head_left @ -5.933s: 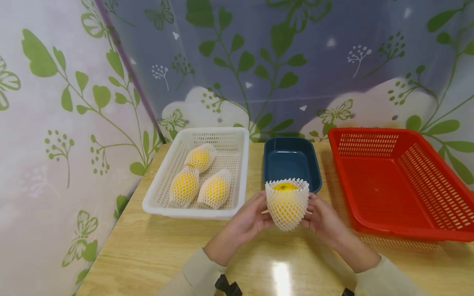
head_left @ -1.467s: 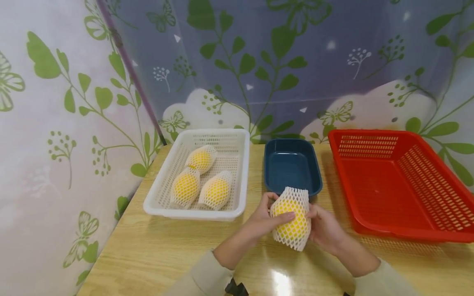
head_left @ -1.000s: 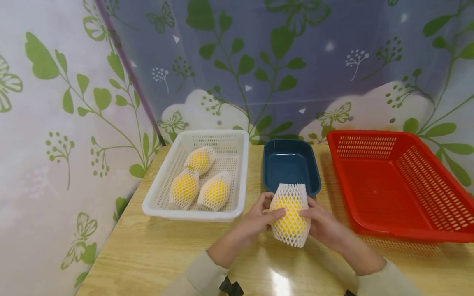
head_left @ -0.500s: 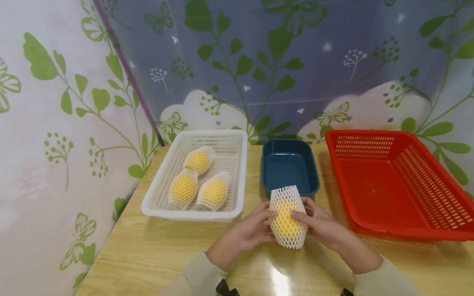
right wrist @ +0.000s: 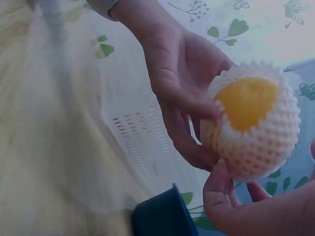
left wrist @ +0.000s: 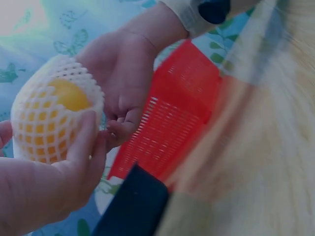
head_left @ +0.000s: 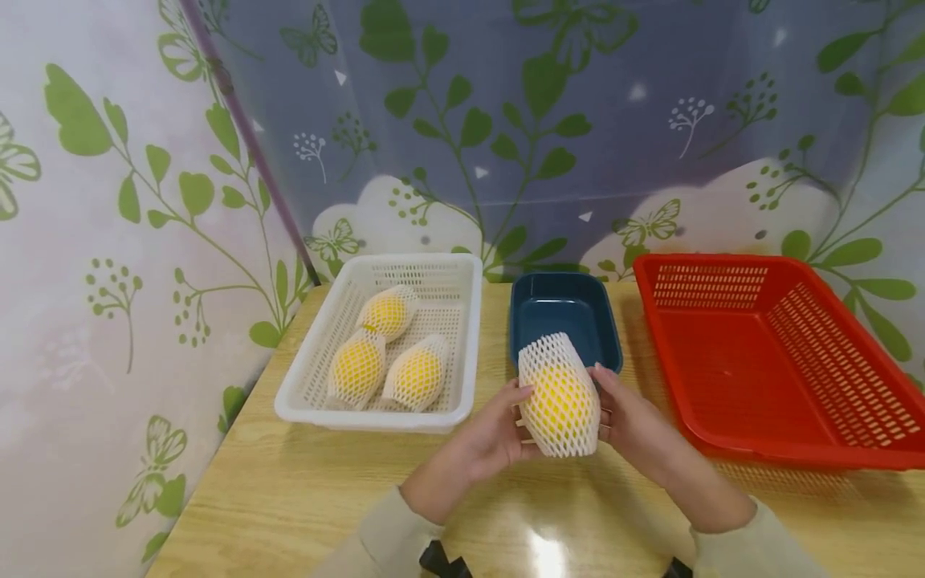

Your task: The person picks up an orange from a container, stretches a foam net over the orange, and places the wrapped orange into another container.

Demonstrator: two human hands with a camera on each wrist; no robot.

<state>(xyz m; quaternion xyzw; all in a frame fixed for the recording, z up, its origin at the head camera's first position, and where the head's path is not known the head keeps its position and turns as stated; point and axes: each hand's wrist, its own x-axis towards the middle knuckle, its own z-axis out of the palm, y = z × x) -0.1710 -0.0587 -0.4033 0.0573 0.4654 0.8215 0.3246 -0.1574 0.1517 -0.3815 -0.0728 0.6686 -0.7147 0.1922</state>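
Observation:
A yellow fruit in a white foam net sleeve [head_left: 560,401] is held between both hands in the head view, in front of the blue tray. My left hand [head_left: 495,437] grips its left side, with the thumb on the net. On the other side, my right hand [head_left: 636,417] holds it, thumb and fingers at the net's edge. The right wrist view shows bare yellow skin [right wrist: 248,101] through the sleeve's open end, and my right thumb [right wrist: 216,184] touching the net's lower side. Three more netted fruits [head_left: 417,376] lie in the white basket [head_left: 376,417].
A dark blue tray [head_left: 564,321] stands just behind the held fruit. To the right is a large red basket [head_left: 730,361]. All stand on a wooden table [head_left: 303,490], with a leaf-patterned cloth [head_left: 462,120] behind and to the left.
Earlier, the sleeve's open end with bare yellow faced up; then the fruit was turned. Since half a second ago it has risen toward the tray, and the right thumb has slid from its front to its side.

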